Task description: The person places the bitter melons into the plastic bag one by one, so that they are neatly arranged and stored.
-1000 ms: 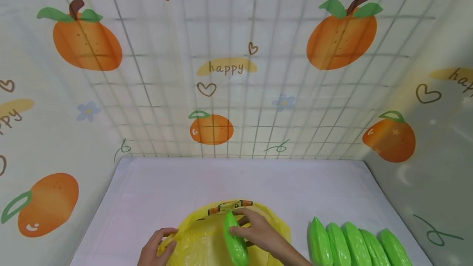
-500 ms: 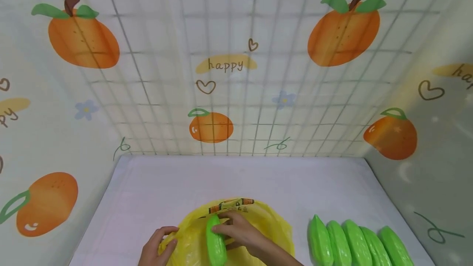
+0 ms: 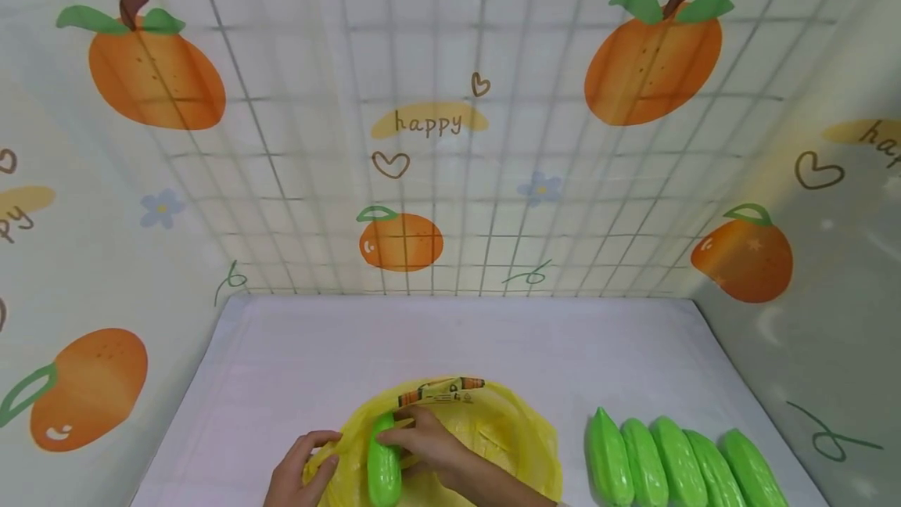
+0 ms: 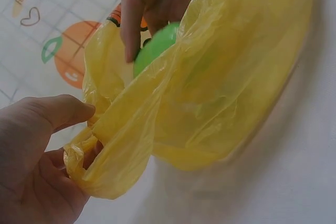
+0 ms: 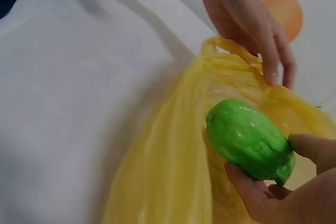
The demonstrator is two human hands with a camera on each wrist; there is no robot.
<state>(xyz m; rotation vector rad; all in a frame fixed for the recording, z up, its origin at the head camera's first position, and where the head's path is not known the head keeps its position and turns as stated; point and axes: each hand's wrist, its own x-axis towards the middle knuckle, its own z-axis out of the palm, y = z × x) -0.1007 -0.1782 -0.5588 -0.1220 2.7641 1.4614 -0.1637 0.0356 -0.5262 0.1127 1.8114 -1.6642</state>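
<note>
A yellow plastic bag (image 3: 531,429) lies on the white table with its mouth spread open. My left hand (image 3: 299,472) grips the bag's left rim, fingers hooked by the handle loop in the left wrist view. Over the left part of the mouth, my right hand (image 3: 431,444) pinches a shiny green cucumber-like vegetable (image 3: 383,468) between thumb and fingers. The right wrist view shows this vegetable (image 5: 249,137) end-on, plump and smooth, inside the bag's opening. Bag film (image 4: 226,87) hides part of it in the left wrist view.
Several similar green vegetables (image 3: 676,464) lie side by side to the right of the bag. The white tabletop (image 3: 457,335) ends at a back wall covered with an orange-printed cloth (image 3: 422,178); printed side walls stand left and right.
My right hand has carried the green vegetable leftward across the bag's mouth, toward my left hand. The left hand keeps its hold on the rim.
</note>
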